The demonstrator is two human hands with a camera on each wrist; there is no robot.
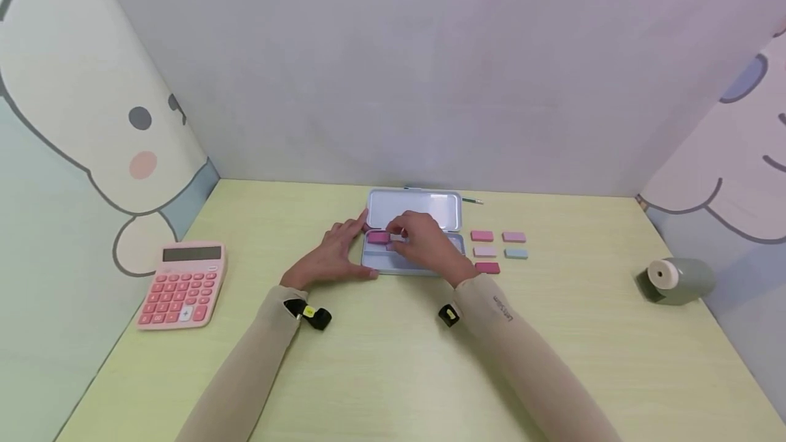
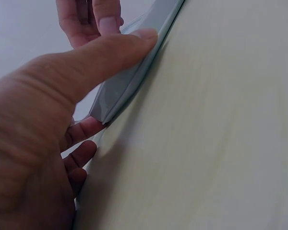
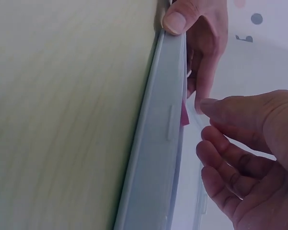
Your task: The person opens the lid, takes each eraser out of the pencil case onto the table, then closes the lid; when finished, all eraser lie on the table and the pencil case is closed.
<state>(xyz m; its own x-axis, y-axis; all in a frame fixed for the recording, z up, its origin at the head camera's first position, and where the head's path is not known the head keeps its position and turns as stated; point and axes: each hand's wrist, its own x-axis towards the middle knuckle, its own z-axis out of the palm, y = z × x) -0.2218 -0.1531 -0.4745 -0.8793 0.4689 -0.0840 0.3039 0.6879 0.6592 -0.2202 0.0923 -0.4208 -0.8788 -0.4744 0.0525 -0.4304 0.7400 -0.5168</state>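
A pale blue pencil case [image 1: 381, 266] lies open with its lid [image 1: 414, 207] tipped back. My left hand [image 1: 331, 256] holds its left end, the thumb on the front rim and the fingers spread round the end toward the hinge. Inside the left part sits a magenta block [image 1: 377, 237], whose edge also shows in the right wrist view as a pink piece [image 3: 184, 115]. Over the tray hovers my right hand [image 1: 426, 241], thumb and fingers loosely bent beside that block. Nothing shows between its fingertips in the right wrist view. The hand hides the tray's middle.
Right of the case lie several small blocks, among them a pink block [image 1: 482, 236], a blue block [image 1: 516, 254] and a dark pink block [image 1: 488, 268]. A pen tip [image 1: 473, 201] pokes out behind the lid. A pink calculator [image 1: 182, 285] stands left, a grey-green device [image 1: 681, 280] far right.
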